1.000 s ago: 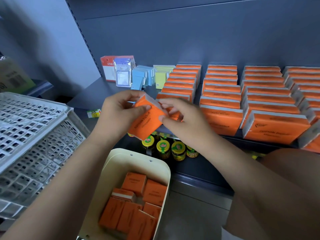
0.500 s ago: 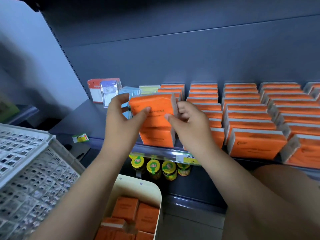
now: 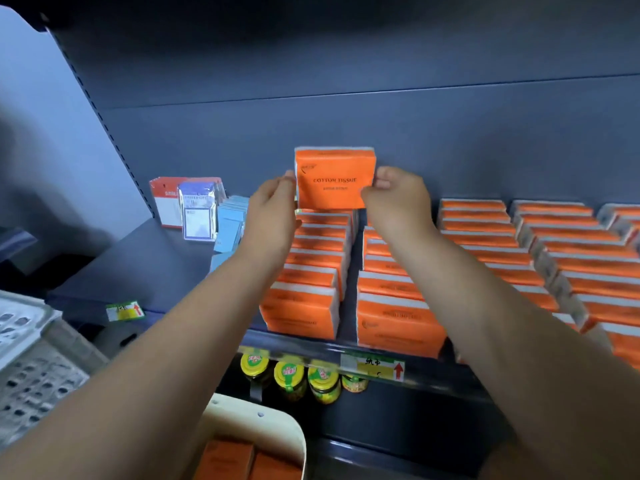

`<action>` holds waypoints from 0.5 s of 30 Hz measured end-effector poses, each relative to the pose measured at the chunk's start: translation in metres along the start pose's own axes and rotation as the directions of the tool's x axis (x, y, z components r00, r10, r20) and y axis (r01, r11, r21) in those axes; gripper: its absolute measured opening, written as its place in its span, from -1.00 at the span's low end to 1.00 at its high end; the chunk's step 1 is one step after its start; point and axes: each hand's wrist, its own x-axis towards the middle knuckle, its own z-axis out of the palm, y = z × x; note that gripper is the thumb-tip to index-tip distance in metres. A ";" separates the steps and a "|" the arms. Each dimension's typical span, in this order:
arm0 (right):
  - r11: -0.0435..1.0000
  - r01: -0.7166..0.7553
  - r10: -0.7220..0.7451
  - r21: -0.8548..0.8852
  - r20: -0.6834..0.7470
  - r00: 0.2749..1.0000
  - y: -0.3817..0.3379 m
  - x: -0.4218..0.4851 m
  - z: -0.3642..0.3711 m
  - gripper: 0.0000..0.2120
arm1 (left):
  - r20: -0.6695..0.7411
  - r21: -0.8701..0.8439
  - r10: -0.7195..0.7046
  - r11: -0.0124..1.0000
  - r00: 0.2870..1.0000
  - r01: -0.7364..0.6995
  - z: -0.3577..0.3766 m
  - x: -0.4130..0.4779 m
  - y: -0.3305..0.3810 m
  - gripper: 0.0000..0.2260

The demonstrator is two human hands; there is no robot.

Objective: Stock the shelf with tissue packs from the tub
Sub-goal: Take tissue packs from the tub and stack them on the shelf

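Head view: upright orange "COTTON TISSUE" tissue pack (image 3: 335, 178), white-edged, between both hands.

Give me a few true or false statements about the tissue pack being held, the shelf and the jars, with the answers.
1. Both hands hold one orange tissue pack upright. True.
2. The pack is held over the rightmost row. False: it is at the back of the leftmost orange row.
3. Yellow-lidded jars stand on the shelf below. True.
4. The tub is empty. False: orange packs show inside.
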 end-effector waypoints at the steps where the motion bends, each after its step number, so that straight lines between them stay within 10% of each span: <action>1: 1.000 -0.024 0.025 -0.015 0.019 1.000 0.002 0.013 0.006 -0.69 | -0.004 0.006 -0.021 1.000 1.000 0.021 0.005 0.013 0.000 -0.64; 6: 0.991 -0.113 0.118 -0.075 0.058 0.991 0.006 0.046 0.025 -0.91 | -0.003 -0.035 -0.127 0.991 0.992 0.127 0.023 0.069 -0.021 -0.36; 15: 0.983 -0.044 0.072 -0.179 0.149 0.986 0.053 0.060 0.049 -0.64 | -0.034 -0.113 -0.173 0.979 0.984 0.168 0.043 0.118 -0.070 -0.35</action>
